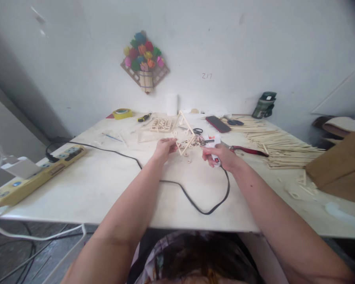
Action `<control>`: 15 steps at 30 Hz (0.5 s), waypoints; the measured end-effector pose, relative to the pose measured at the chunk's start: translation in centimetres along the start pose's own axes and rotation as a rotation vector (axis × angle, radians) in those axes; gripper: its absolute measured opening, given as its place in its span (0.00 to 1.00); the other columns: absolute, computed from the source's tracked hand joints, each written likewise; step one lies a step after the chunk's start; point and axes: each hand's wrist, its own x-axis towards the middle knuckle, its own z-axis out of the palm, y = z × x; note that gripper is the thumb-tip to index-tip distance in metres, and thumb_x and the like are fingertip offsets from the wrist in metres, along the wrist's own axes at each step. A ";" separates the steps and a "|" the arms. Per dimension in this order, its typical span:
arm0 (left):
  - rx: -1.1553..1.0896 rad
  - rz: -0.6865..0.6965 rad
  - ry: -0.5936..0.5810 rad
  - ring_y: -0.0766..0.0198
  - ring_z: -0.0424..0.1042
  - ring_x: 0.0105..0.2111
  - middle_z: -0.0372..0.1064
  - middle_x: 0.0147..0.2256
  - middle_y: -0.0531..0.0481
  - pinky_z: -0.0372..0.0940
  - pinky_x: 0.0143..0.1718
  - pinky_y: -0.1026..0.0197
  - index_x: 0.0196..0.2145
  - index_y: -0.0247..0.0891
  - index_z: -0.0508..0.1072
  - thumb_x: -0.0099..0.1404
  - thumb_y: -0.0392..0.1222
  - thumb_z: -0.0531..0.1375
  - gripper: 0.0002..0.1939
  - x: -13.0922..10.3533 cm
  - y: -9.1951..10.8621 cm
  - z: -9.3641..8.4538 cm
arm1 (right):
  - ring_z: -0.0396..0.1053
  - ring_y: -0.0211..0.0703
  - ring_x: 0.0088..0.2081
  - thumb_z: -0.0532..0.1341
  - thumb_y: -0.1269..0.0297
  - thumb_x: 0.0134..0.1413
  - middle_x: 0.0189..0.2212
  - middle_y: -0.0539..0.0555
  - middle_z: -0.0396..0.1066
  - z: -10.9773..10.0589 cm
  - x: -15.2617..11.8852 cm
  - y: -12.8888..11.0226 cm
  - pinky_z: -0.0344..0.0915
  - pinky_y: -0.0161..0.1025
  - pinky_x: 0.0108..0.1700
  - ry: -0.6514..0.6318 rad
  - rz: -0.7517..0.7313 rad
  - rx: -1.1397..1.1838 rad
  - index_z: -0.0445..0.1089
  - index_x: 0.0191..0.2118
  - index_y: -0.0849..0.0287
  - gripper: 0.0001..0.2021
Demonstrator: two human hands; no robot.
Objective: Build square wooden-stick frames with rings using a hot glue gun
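Observation:
My left hand [166, 149] pinches the lower left corner of a frame of thin wooden sticks [188, 125], which stands tilted above the table. In my right hand [219, 156] is a white hot glue gun [215, 142], its fingers wrapped round the handle near a red switch. The gun's nozzle points left, toward the lower part of the stick frame; whether it touches the wood I cannot tell. A black cord [207, 213] runs from the gun's handle across the table. Small wooden scraps [189, 161] lie just below the frame.
A yellow power strip [47, 173] lies at left. Behind my hands are yellow tape [122, 114], a cutter knife [144, 117], a stick lattice [161, 124], scissors [198, 131] and a phone [218, 124]. Red-handled pliers [250, 150], many sticks [284, 148] and a cardboard box [340, 167] are at right.

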 end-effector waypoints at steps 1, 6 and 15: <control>0.004 -0.002 -0.001 0.73 0.62 0.17 0.65 0.18 0.51 0.56 0.19 0.68 0.22 0.31 0.68 0.44 0.40 0.65 0.11 0.0 0.0 0.0 | 0.51 0.27 0.11 0.62 0.57 0.41 0.18 0.50 0.66 0.1 0.0 0.0 0.55 0.32 0.15 -0.003 0.003 -0.004 0.65 0.21 0.64 0.13; 0.016 -0.011 -0.004 0.73 0.61 0.16 0.65 0.18 0.51 0.56 0.19 0.68 0.21 0.31 0.68 0.44 0.40 0.65 0.11 0.1 -0.1 -0.1 | 0.52 0.27 0.12 0.62 0.57 0.41 0.16 0.49 0.64 0.3 0.0 0.0 0.55 0.31 0.15 0.007 0.028 -0.021 0.64 0.19 0.64 0.14; 0.029 -0.028 0.014 0.73 0.61 0.16 0.63 0.17 0.52 0.56 0.19 0.68 0.21 0.31 0.68 0.42 0.41 0.66 0.12 -0.2 0.0 0.1 | 0.51 0.27 0.11 0.64 0.57 0.38 0.17 0.48 0.63 0.1 0.1 0.4 0.54 0.31 0.13 0.037 0.067 0.019 0.62 0.21 0.63 0.14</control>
